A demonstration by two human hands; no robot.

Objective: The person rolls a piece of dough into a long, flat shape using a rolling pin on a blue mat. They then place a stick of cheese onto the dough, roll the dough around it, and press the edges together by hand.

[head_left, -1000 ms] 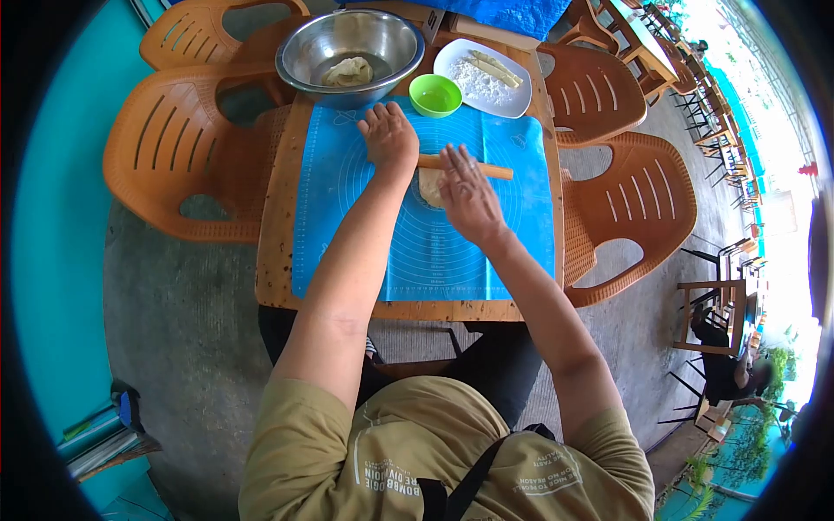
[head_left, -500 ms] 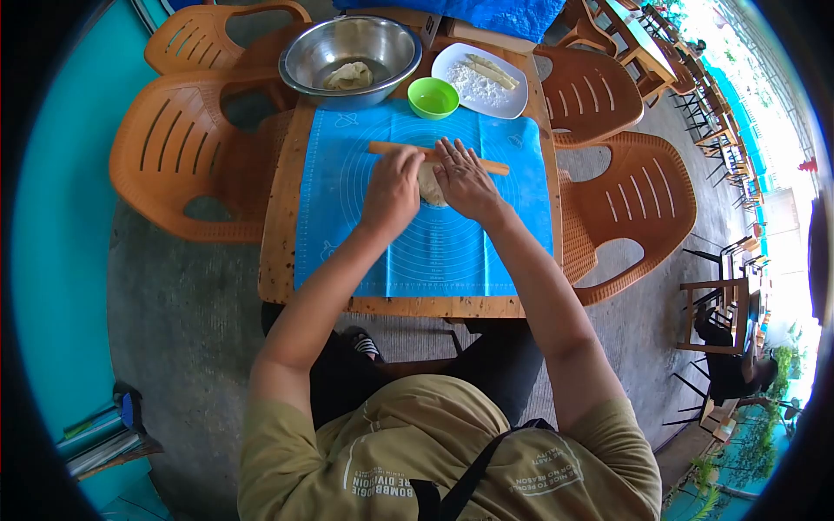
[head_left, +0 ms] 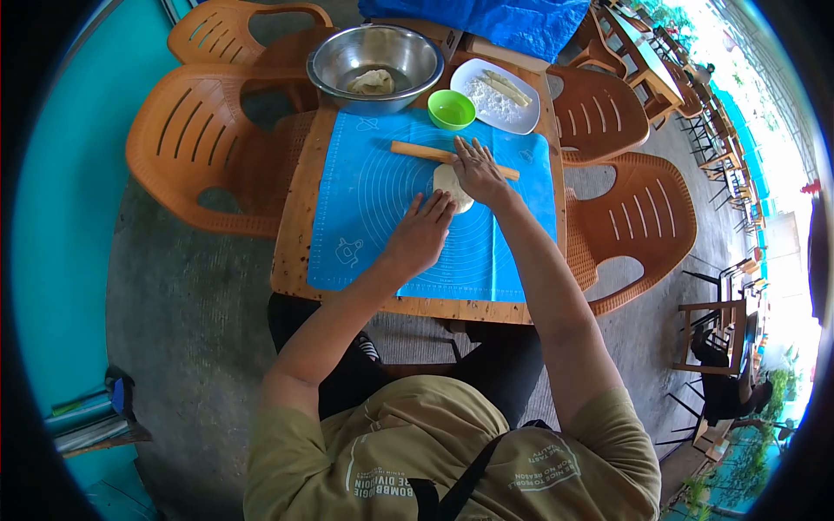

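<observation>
A flattened piece of dough (head_left: 449, 183) lies on the blue baking mat (head_left: 356, 217). Across the mat just beyond it rests a wooden rolling pin (head_left: 417, 150). My right hand (head_left: 482, 176) is stretched flat over the pin, its palm covering the dough's right side. The fingertips of my left hand (head_left: 421, 234), slightly apart, touch the dough's near left edge.
Behind the mat stand a steel bowl (head_left: 326, 80) with a dough lump (head_left: 372, 82), a green bowl (head_left: 452, 109), and a white plate (head_left: 512, 124) of flour and dough strips (head_left: 504, 87). Orange chairs (head_left: 187, 139) flank the wooden table (head_left: 291, 252). A person (head_left: 725, 395) sits far right.
My left hand has left the rolling pin and come down toward me to the dough's near edge, its fingers opening out. My right hand stays over the pin. The camera view has shifted slightly.
</observation>
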